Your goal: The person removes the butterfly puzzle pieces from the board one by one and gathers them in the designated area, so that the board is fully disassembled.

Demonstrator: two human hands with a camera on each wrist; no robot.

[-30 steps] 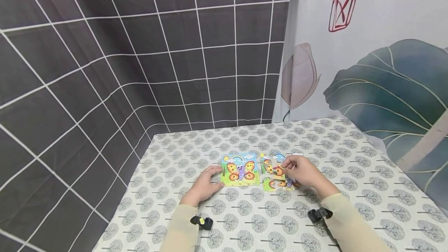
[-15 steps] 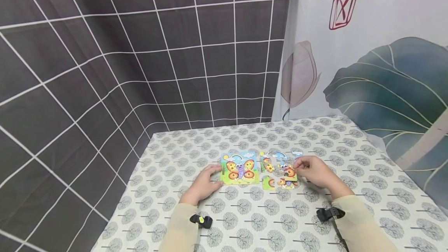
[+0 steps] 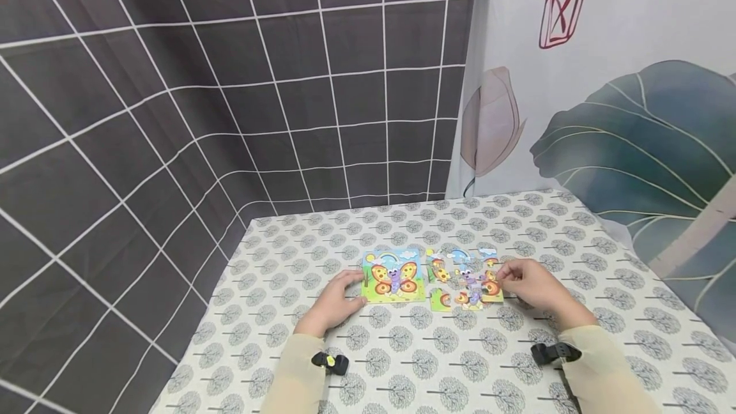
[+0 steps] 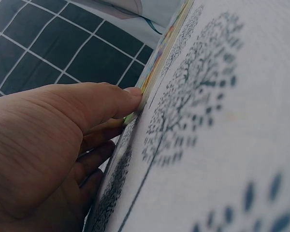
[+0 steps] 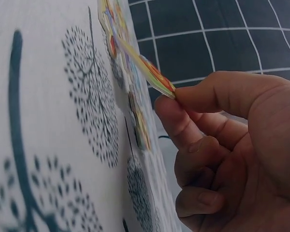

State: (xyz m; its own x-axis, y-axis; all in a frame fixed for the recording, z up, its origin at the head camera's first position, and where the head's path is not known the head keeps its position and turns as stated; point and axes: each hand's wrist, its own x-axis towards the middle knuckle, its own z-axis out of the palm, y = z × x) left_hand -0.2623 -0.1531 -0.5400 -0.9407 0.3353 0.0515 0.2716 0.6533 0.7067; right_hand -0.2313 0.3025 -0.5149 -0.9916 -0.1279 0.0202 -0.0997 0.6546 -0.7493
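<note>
A square butterfly picture board (image 3: pixel 394 276) lies flat on the cloth. At its left edge rests my left hand (image 3: pixel 333 302), fingers loosely extended. In the left wrist view, the thumb (image 4: pixel 128 96) touches the board's edge. My right hand (image 3: pixel 531 283) pinches a jigsaw puzzle piece (image 5: pixel 154 75) with orange wing and green grass between thumb and index finger. The piece is tilted, raised off the cloth, at the lower right of a partly joined butterfly puzzle (image 3: pixel 462 255). In that puzzle, a green corner piece (image 3: pixel 440 300) sits at the lower left, with gaps around it.
A white tablecloth (image 3: pixel 425 363) with grey tree prints covers the table. Behind it hangs a dark grey curtain (image 3: pixel 356 101) with white grid lines. A pale curtain with a leaf print (image 3: pixel 644 139) hangs at the right.
My right hand has moved right, carrying the puzzle piece from over the puzzle's middle to its lower right side. The left hand and the picture board have stayed in place.
</note>
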